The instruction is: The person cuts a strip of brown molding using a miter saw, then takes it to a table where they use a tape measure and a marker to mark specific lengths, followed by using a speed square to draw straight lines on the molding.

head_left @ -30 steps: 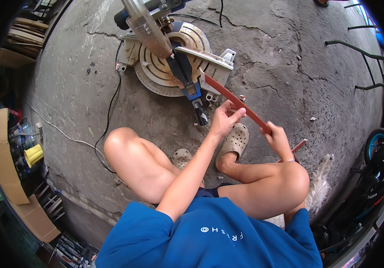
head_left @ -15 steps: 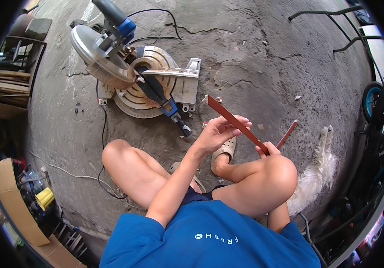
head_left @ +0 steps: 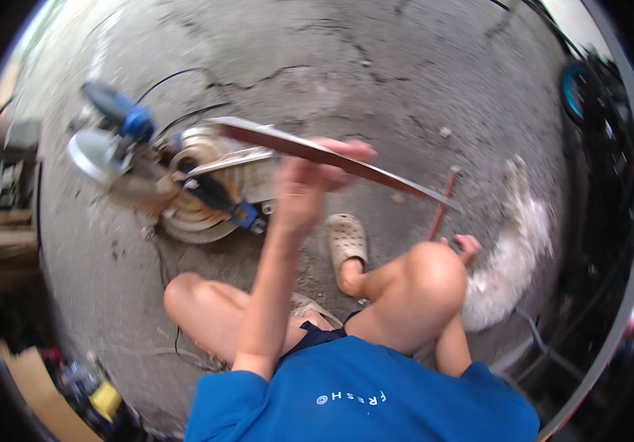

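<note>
Head view: on the floor (head_left: 405, 88), the saw (head_left: 206, 193) sits, presumably for steadiness, left of a white animal (head_left: 512, 254). The long strip (head_left: 295, 144) is aloft, held near its middle by the left hand (head_left: 304, 178), probably for balance. The other strip (head_left: 444, 205) slants near the right hand (head_left: 467, 248); being partly hidden, its grip I cannot tell.

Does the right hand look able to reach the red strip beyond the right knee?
Probably yes: the right hand looks close to the red strip, with nothing visible between; blur obscures any contact.
</note>
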Demonstrator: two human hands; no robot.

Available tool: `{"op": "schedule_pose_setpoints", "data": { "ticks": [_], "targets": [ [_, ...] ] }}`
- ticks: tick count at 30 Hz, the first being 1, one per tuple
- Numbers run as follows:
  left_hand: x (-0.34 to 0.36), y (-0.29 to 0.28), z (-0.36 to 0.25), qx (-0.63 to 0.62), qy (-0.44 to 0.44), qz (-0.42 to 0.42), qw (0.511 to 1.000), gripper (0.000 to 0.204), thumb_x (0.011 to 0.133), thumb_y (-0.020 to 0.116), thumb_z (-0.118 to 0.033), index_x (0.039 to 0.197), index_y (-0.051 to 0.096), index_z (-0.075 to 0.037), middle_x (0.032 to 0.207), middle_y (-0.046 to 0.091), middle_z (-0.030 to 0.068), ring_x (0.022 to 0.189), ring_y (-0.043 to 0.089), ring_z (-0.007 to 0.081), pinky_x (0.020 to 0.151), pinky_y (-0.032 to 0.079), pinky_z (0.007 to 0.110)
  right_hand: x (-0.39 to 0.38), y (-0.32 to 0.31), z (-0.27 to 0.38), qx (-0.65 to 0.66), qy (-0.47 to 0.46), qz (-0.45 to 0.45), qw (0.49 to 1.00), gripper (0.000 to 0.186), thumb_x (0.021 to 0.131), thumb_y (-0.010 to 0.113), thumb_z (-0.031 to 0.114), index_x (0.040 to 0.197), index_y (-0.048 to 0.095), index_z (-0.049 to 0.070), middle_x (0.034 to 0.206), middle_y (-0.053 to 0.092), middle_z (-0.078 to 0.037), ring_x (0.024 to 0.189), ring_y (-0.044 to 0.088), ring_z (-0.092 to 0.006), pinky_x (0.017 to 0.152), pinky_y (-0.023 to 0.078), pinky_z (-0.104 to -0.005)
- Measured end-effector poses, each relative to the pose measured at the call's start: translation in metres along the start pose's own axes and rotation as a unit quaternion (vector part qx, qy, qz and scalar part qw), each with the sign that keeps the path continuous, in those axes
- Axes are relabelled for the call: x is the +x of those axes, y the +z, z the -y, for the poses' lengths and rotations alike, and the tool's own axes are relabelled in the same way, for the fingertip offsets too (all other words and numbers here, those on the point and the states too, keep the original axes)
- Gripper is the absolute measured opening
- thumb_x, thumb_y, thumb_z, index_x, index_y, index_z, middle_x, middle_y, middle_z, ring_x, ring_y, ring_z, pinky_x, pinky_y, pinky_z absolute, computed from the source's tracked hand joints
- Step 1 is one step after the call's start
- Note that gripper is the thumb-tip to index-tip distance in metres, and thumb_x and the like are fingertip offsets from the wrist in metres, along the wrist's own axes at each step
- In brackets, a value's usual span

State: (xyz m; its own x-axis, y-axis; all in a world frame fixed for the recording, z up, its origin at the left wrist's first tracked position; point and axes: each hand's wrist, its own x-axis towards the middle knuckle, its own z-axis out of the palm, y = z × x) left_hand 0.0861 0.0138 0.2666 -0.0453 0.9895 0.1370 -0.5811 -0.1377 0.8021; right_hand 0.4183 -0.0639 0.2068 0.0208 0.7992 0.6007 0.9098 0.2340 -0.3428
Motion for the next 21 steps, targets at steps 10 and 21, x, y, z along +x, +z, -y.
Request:
{"op": "schedule_pose_setpoints", "data": {
  "ticks": [10, 21],
  "targets": [
    [0.023, -0.065, -0.127, 0.102, 0.306, -0.204, 0.924, 0.035, 0.107, 0.052, -0.032, 0.131, 0.057, -0.006, 0.139, 0.059, 0.0271, 0.134, 0.052, 0.0456, 0.101, 0.058, 0.053, -0.199, 0.072, -0.12, -0.105, 0.511, 0.272, 0.808, 0.049, 0.089, 0.075, 0.031, 0.119, 0.052, 0.0, 0.117, 0.062, -0.025, 0.113, 0.06, -0.0423, 0.095, 0.048, -0.0494],
    [0.067, 0.02, -0.327, 0.198, 0.37, -0.242, 0.875, 0.038, 0.103, 0.059, -0.039, 0.125, 0.056, -0.008, 0.131, 0.064, 0.0249, 0.128, 0.059, 0.0424, 0.11, 0.047, 0.062, -0.103, -0.017, -0.072, -0.079, 0.491, 0.274, 0.823, 0.021, 0.106, 0.049, 0.022, 0.119, 0.045, 0.006, 0.109, 0.063, -0.027, 0.097, 0.061, -0.0509, 0.08, 0.047, -0.0581]
  ]
}}
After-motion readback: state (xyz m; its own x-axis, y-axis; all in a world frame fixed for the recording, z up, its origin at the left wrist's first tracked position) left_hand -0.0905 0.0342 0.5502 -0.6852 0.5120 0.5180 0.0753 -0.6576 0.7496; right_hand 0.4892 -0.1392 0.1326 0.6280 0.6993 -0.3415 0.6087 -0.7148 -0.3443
